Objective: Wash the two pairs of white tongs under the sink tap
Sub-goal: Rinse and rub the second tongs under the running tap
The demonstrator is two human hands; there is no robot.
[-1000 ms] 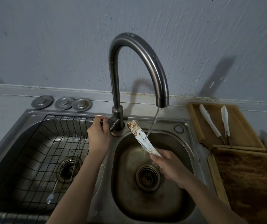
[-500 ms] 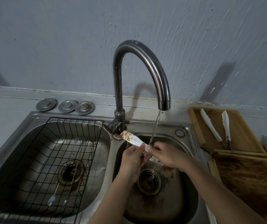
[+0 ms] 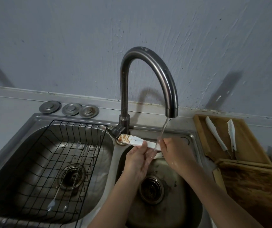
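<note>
- Your left hand (image 3: pixel 137 159) and right hand (image 3: pixel 174 151) both close their fingers on one pair of tongs (image 3: pixel 136 141), held roughly level over the right basin (image 3: pixel 188 209).
- The stream from the tap (image 3: pixel 148 74) strikes the tongs between your hands; the brown-soiled tip, pointing left near the tap base, lies outside the water.
- Risk: that soiling probably survives unless you slide the tip under the stream.
- Risk: wet plastic in wet fingers may slip and drop toward the drain (image 3: pixel 151 189).
- The second pair (image 3: pixel 220 134) lies unwashed on the wooden tray (image 3: pixel 247 145), well apart.
</note>
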